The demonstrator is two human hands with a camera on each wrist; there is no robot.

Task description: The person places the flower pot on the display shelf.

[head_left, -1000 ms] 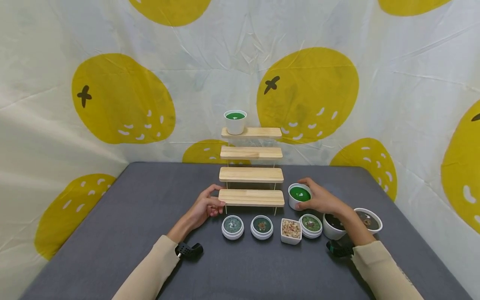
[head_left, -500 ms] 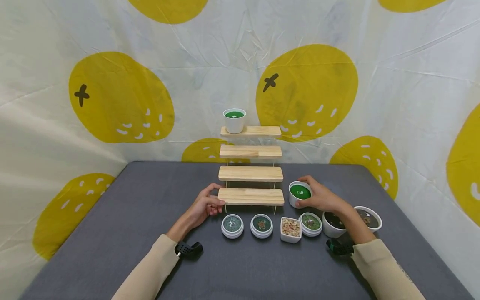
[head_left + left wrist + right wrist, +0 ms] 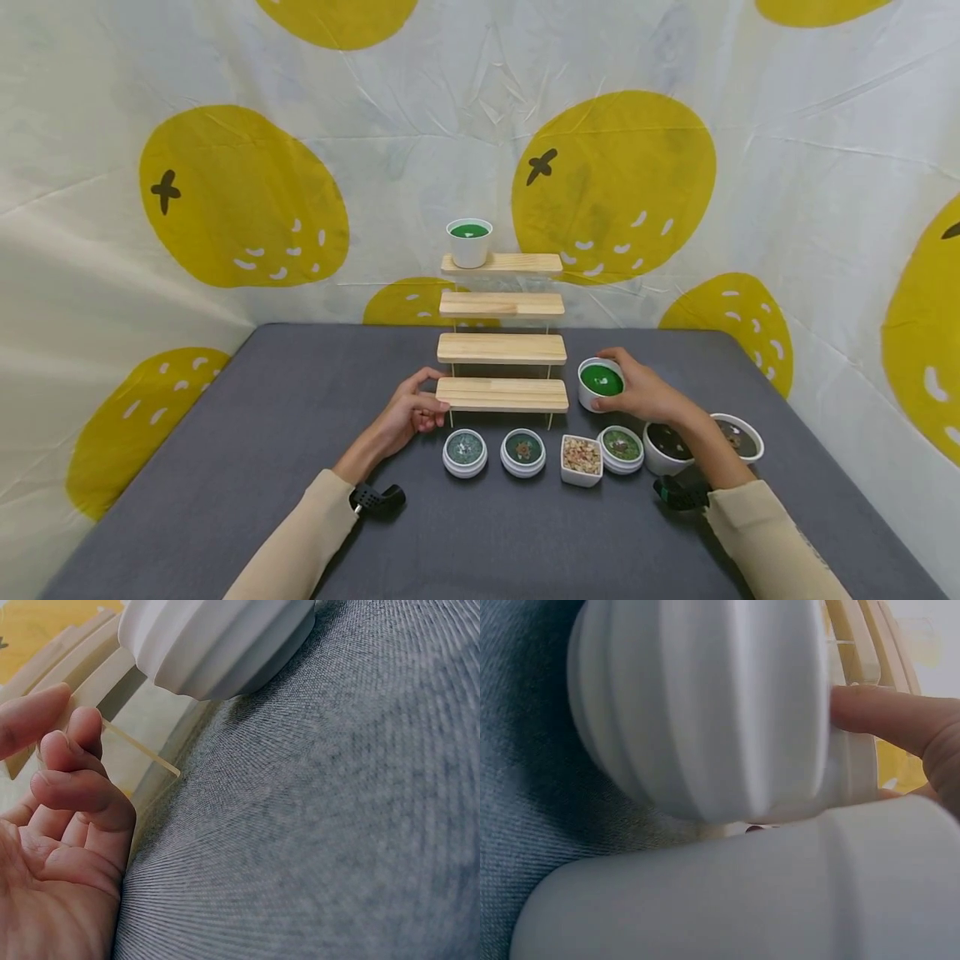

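A four-tier wooden display stand (image 3: 502, 393) rises in the middle of the table. My left hand (image 3: 408, 411) pinches the left end of its lowest shelf between thumb and curled fingers, beside the thin leg (image 3: 142, 750). A white cup with a smooth green filling (image 3: 602, 381) is in my right hand (image 3: 641, 393), which grips it by the sides, right of the lower shelves. In the right wrist view my thumb (image 3: 885, 716) shows, but a ribbed white bowl (image 3: 705, 697) hides most of the held cup. Another green-filled white cup (image 3: 470, 243) stands on the top shelf's left end.
Before the stand sit two round ribbed bowls (image 3: 465, 454) (image 3: 523, 453), a square dish of pale chips (image 3: 581, 461) and a third ribbed bowl (image 3: 622, 450). Two dark-filled white cups (image 3: 663, 450) (image 3: 738, 439) stand by my right wrist. A patterned cloth (image 3: 427, 167) hangs behind the table.
My right hand has moved the green-filled cup slightly up and away in the head view. My left hand keeps its hold on the lowest shelf.
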